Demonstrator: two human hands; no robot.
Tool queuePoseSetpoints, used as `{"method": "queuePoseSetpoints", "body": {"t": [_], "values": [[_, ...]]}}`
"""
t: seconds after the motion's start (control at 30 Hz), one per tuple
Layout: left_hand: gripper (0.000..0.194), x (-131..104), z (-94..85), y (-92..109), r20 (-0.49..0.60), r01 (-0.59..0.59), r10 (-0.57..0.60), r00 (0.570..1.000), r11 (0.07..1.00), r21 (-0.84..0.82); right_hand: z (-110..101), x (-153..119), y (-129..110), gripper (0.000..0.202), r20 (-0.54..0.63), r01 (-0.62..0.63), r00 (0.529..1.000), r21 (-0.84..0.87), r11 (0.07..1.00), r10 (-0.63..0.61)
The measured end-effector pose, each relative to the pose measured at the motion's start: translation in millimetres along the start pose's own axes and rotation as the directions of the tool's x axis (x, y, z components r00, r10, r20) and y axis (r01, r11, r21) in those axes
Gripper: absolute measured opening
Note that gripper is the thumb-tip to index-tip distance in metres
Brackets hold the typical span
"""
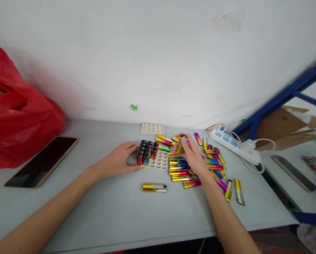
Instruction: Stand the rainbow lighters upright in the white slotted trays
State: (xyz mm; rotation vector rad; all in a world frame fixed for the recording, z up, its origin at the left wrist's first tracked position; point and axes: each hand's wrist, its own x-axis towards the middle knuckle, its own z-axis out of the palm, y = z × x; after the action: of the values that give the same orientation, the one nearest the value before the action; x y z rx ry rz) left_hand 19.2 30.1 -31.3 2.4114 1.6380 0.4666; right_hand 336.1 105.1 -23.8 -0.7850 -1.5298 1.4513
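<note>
The white tray (161,163), just right of the left grip (119,159), is seemingly steadied by its open spread, while one lighter (179,147) is pinched by the right grip (192,152) above loose lighters (179,172).

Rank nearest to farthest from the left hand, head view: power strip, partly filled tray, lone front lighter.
1. Partly filled tray, just right of the left hand.
2. Lone front lighter, right, toward the table edge.
3. Power strip, far right, near the wall.
</note>
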Motion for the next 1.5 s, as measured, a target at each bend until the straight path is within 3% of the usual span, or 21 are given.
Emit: {"method": "queuePoseSetpoints", "body": {"t": [0.1,0.23,0.33,0.57,0.7,0.93,1.3,1.5], "values": [[0.060,-1,-1.1,2,0.008,-0.008,0.008,1.000,1.000,-0.005,18,-2,3,0.049,0.009,-0.027,1.000,0.026,0.999,0.027],[0.059,-1,-1.3,4,0.005,-0.019,0.019,1.000,1.000,-0.003,31,-7,8,0.053,-0.179,0.035,0.979,-0.301,0.953,-0.093],[0.060,-1,-1.3,4,0.006,-0.021,0.021,1.000,1.000,-0.001,39,-11,7,0.060,-0.200,0.061,0.964,-0.474,0.878,-0.175],[0.057,-1,-0.9,3,0.015,-0.007,0.007,1.000,1.000,-0.016,48,-12,5,0.058,-0.312,-0.038,0.933,-0.581,0.813,-0.179],[0.061,-1,0.8,1,0.011,-0.006,0.006,1.000,1.000,-0.014,48,-13,6,0.049,-0.290,0.012,0.931,-0.581,0.814,-0.221],[0.062,-1,2.4,-1,0.001,-0.001,0.001,1.000,0.999,-0.036,48,-15,5,0.056,-0.206,0.089,0.945,-0.589,0.804,-0.255],[0.065,-2,2.6,-2,-0.003,-0.004,0.004,1.000,1.000,-0.006,47,-15,3,0.044,-0.221,0.041,0.947,-0.638,0.769,-0.234],[0.062,-2,0.5,1,-0.003,0.002,-0.002,1.000,1.000,-0.020,42,-19,-4,0.033,-0.127,0.077,0.972,-0.628,0.774,-0.200]]}}
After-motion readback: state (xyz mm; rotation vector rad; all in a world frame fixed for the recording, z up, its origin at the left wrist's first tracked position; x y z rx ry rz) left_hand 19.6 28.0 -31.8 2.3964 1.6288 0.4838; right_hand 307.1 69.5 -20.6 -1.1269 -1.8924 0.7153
